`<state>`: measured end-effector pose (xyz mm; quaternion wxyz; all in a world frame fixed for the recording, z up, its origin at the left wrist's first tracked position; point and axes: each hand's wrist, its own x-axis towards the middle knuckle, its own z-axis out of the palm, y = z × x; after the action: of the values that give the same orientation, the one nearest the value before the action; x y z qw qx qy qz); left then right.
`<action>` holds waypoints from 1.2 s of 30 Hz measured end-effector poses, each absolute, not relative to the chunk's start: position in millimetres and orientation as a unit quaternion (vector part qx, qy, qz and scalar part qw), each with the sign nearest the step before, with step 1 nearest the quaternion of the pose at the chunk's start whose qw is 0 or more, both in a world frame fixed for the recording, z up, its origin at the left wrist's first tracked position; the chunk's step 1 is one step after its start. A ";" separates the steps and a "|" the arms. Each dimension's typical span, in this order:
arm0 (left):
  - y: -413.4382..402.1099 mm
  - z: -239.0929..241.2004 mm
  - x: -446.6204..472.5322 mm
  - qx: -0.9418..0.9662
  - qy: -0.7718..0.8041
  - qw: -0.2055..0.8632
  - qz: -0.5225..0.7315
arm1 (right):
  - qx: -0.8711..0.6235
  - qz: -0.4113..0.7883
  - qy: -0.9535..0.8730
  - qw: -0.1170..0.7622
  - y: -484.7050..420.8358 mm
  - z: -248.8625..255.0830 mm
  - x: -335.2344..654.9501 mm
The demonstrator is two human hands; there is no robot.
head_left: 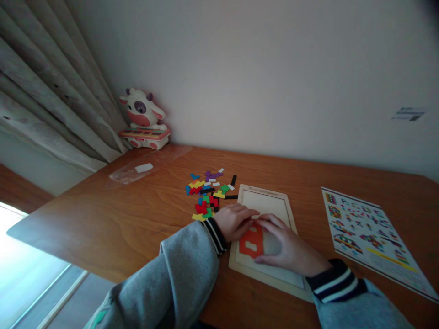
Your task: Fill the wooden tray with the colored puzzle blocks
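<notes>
the flat orange-red blocks (259, 240) lie inside the pale wooden rectangular tray (264, 190), toward its left side. the left hand (234, 221) reaches over the tray's left rim, fingers bent, tips near the blocks' upper edge; whether it grips one i cannot tell. the right hand (286, 242), over the tray, has thumb and fingers spread wide about the blocks. left of the tray lie loose multicoloured flat pieces (200, 209); right of it, a white printed sheet (372, 233).

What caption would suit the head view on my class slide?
Left hand and right hand at orange pieces on a framed board, colourful pieces beside it.
</notes>
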<state>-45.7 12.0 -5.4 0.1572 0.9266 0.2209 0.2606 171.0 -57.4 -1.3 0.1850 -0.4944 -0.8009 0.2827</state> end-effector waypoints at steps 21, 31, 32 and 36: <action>9.0 1.9 -49.8 0.945 0.172 0.173 0.218 | -0.494 0.270 -0.802 0.197 -57.9 1.8 178.9; 12.2 -1.0 -49.4 0.942 0.154 0.190 0.231 | -0.484 0.287 -0.806 0.182 -58.5 5.3 175.0; 12.6 -1.7 -49.1 0.940 0.156 0.191 0.237 | -0.484 0.287 -0.806 0.182 -58.4 5.1 175.0; 13.0 -2.0 -47.6 0.932 0.161 0.201 0.256 | -0.488 0.276 -0.808 0.180 -58.2 6.0 173.2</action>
<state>-47.6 13.0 -2.0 0.2010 0.9318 0.1609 0.2558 173.2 -58.2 6.0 0.1798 -0.4884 -0.8080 0.2760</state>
